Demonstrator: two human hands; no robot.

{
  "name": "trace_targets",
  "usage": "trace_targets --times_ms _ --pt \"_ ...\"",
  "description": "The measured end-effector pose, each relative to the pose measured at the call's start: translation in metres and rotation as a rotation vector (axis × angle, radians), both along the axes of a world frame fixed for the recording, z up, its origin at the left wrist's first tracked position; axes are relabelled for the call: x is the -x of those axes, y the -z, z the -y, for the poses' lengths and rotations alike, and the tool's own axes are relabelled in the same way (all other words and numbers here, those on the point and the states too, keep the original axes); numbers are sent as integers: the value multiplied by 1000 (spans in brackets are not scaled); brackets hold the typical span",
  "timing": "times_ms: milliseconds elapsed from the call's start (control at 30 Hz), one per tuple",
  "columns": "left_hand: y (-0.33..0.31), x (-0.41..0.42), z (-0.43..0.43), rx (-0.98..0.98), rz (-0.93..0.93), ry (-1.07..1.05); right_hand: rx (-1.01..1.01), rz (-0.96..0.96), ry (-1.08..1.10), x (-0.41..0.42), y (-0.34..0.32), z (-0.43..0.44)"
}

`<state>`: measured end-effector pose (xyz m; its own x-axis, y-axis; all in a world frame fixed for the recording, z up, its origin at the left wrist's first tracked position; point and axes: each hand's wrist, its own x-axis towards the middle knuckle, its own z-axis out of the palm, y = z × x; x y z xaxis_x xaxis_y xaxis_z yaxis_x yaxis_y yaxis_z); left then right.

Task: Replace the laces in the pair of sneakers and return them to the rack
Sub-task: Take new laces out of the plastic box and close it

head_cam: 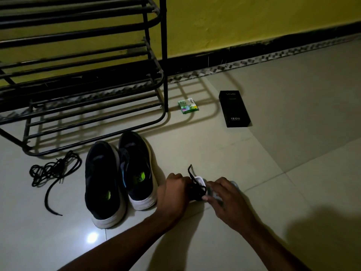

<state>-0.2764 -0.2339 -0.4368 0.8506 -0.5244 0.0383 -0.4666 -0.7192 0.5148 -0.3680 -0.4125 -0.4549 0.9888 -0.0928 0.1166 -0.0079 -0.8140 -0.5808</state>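
Our left hand (175, 189) was curled round the bundle of new laces (197, 189), which lay against a white packet (200, 179) between both hands. Our right hand (224, 194) lay over that packet, its grip too blurred to tell. The 2 sneakers (134, 173) stood just left of the left hand, the old laces (51, 173) farther left, the rack (82, 75) beyond. We judged that a hasty tug could knot the bundle.
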Motion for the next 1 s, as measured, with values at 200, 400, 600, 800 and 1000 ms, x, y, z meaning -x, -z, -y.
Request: trace_targets --times_ms 200,400,600,800,1000 --pt "9 -4 -3 44 -22 81 -7 16 -89 -7 11 -3" --pt "5 -2 -12 212 -24 191 -24 76 -61 -21 9 -14" --pt "6 6 -29 196 68 142 194 63 -39 -45 7 -24" --pt "17 6 -32 114 61 91 409 -216 -104 -65 -9 -42" --pt "20 3 -27 23 100 85 348 28 -52 -60 1 -37"
